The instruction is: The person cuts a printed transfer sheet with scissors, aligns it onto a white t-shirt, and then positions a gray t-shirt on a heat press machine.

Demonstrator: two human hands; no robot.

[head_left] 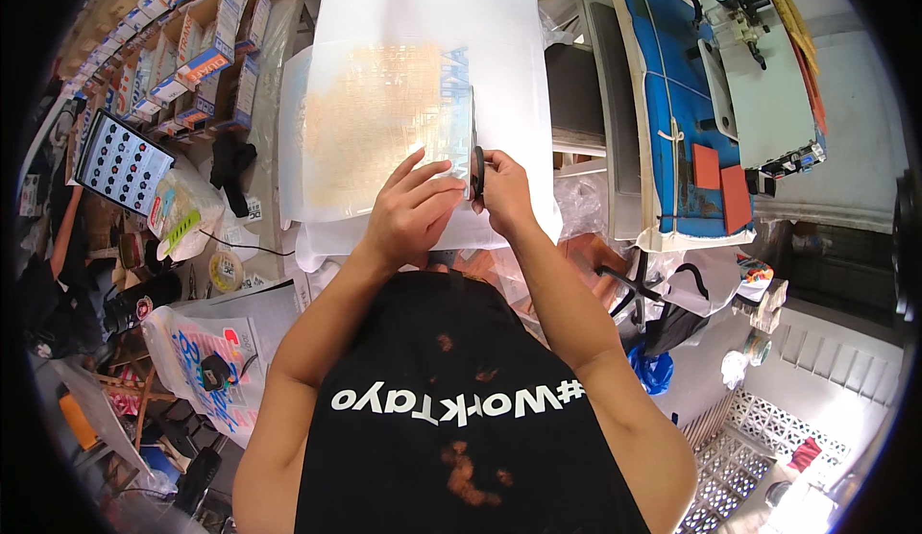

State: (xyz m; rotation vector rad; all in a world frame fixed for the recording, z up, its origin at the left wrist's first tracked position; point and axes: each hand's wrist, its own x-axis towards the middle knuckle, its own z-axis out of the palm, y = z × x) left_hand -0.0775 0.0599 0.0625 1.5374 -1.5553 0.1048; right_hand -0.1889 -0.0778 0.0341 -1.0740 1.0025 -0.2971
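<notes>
A thin translucent sheet [370, 121] lies on the white-covered table [509, 44] in front of me. Most of it is tan-orange, with a blue printed strip along its right side. My right hand [505, 194] grips a pair of black-handled scissors [478, 171] at the sheet's right edge, blades pointing away from me. How far the blades are apart cannot be made out. Against the lower right part of the sheet rests my left hand [415, 211], its fingers stretched out and slightly apart, the fingertips close beside the scissors.
Shelves of cardboard boxes [206, 54] rise at the far left, above a tablet [123, 161]. A roll of tape [226, 270] and plastic bags sit at the left. To the right stands a blue-topped bench [663, 83] with two reddish blocks [736, 200]. A chair base [642, 284] is below it.
</notes>
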